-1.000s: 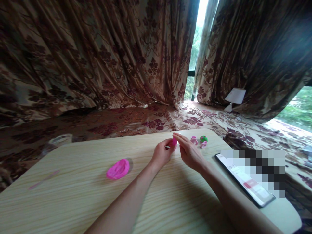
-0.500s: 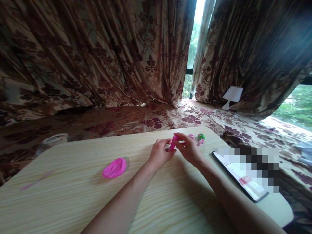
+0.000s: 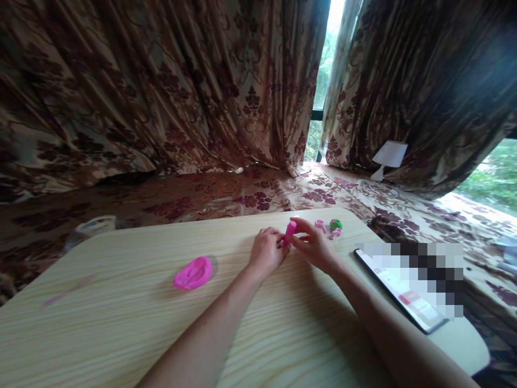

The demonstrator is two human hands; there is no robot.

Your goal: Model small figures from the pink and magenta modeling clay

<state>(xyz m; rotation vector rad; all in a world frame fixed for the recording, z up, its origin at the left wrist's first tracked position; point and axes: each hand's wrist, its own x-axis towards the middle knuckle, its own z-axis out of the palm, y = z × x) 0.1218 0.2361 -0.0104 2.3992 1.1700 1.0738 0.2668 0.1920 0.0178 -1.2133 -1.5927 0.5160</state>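
Above the far part of the table (image 3: 242, 318), my two hands meet around a small bright pink piece of modelling clay (image 3: 291, 229). My right hand (image 3: 313, 243) pinches its upper end between thumb and fingers. My left hand (image 3: 267, 250) is closed at its lower end, its fingertips partly hidden. A small dark spot shows by the left fingertips; I cannot make out what it is. To the left lies a larger, flattened pink clay lump (image 3: 193, 273) with a hollowed, folded top. Beyond my right hand sit a green ball with pink spots (image 3: 335, 224) and small pale pink pieces (image 3: 335, 234).
A phone (image 3: 404, 293) with a lit screen lies at the table's right edge. A thin pink stick (image 3: 68, 291) is at the far left. Behind the table are a clear plastic container (image 3: 95, 226), a white lamp (image 3: 388, 156) and patterned curtains (image 3: 181, 86).
The pink clay piece has turned a little between my fingers, with its wider top now facing up. The view has shifted slightly; the other things lie as before.
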